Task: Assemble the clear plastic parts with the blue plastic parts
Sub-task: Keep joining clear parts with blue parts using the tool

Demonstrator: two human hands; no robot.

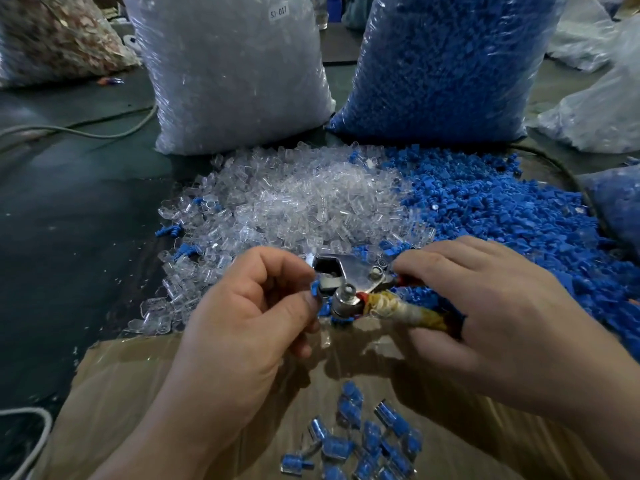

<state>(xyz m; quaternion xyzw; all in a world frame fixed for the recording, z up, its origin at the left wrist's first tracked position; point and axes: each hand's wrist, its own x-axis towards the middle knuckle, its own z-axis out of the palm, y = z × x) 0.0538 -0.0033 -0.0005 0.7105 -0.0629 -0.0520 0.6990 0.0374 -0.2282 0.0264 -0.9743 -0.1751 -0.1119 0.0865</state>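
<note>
A heap of clear plastic parts (pixel 294 202) lies in the middle, with a heap of blue plastic parts (pixel 502 216) to its right. My left hand (pixel 249 313) pinches a small blue part (pixel 315 292) at the jaw of a metal crimping tool (pixel 349 282). My right hand (pixel 495 306) grips the tool's cloth-wrapped handle (pixel 408 311). Several joined clear-and-blue pieces (pixel 367 441) lie on the brown cardboard (pixel 138 393) in front of me.
A tall bag of clear parts (pixel 235 71) and a tall bag of blue parts (pixel 446 64) stand behind the heaps. More bags sit at the far left and right. A grey cable (pixel 86 131) runs across the dark floor on the left.
</note>
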